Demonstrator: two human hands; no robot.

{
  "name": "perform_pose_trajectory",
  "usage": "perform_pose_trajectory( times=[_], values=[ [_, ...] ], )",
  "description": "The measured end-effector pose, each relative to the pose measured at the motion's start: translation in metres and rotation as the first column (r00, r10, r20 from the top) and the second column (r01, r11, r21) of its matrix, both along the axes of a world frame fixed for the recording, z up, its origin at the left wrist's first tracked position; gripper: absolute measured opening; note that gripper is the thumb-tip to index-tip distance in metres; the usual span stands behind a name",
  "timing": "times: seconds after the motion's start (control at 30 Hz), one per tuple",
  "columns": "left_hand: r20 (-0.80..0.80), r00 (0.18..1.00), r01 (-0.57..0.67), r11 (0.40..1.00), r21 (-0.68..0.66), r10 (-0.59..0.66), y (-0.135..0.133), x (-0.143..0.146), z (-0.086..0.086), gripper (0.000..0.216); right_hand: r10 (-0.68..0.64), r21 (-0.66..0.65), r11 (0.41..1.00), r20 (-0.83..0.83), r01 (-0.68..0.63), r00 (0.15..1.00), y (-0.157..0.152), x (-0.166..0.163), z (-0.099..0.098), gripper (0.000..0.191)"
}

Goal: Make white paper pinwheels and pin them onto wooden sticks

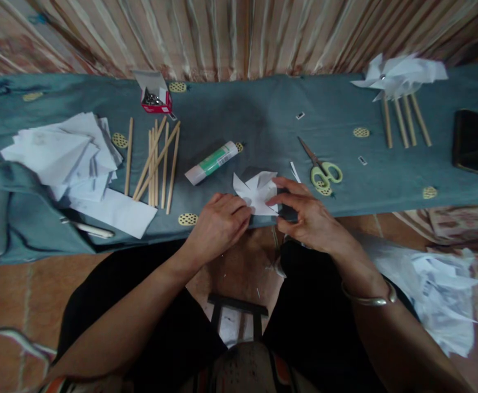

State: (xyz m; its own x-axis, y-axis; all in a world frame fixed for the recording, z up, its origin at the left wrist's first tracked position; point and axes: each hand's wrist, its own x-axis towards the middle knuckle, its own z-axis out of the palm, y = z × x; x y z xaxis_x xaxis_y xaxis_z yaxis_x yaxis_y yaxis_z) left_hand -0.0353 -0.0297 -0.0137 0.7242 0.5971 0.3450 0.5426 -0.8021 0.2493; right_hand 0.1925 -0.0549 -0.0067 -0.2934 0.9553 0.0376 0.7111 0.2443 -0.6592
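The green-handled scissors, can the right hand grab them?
Probably yes: the scissors lie just beyond the right hand with nothing on top, though that hand is busy with the paper pinwheel.

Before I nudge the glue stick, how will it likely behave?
The glue stick will probably roll, since its tube is round and lies on its side. The cloth underneath may slow it somewhat. Its sides look smooth, so they may feel slippery.

The cloth-covered desk (267,114) carries paper sheets (60,158), wooden sticks (165,164), a red box (155,108), a glue stick (214,162), a folded paper (259,194), scissors (319,165), stick-mounted pinwheels (413,73) and a phone (472,141).
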Motion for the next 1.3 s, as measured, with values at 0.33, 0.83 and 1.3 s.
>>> perform_pose_trajectory(
  times=[0.33, 0.83, 1.3],
  values=[
    [0.011, 1.0, -0.001, 1.0, 0.007, 0.001, 0.0, 0.001, 0.001, 0.015, -0.053, -0.039, 0.998, -0.126, 0.049, 0.991, -0.001, 0.002, 0.002, 0.021],
    [-0.012, 1.0, -0.002, 0.999, -0.041, 0.001, -0.003, 0.005, -0.001, 0.017, -0.1, -0.01, 0.995, -0.185, 0.1, 0.978, 0.008, -0.012, -0.007, 0.006],
    [-0.008, 1.0, 0.026, 0.999, -0.037, -0.027, -0.004, 0.007, -0.004, 0.019, -0.266, 0.137, 0.952, -0.061, 0.273, 0.962, 0.01, -0.033, -0.015, 0.008]
  ],
)
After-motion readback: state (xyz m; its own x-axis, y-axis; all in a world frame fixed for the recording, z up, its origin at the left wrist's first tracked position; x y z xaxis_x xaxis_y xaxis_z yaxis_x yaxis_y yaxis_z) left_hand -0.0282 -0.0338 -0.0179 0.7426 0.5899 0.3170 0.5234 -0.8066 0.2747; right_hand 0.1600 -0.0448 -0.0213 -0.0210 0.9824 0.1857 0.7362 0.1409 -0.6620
